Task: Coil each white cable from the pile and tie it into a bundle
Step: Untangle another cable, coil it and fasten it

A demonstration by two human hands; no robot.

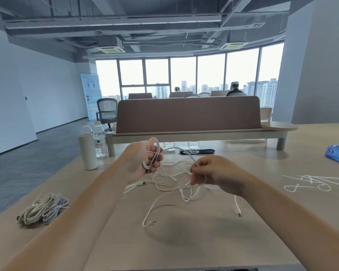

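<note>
white cable loops (154, 153) sit gripped in the left hand (143, 157) above the table (204, 241); the right hand (211, 171) pinches the same cable's free run, just over the loose pile (176, 184). finished bundles (43, 211) lie far left.

— Where does the light come from?
— The tall glass window wall (184, 75) at upper centre; it glares white and leaves the grey concrete ceiling (125, 22) dim.
— Shadows?
— One soft grey patch on the pale tan tabletop (184, 237), lower centre. Edges bow outward; the right hand (213, 173) and thin white cable (179, 148) look smeared.
</note>
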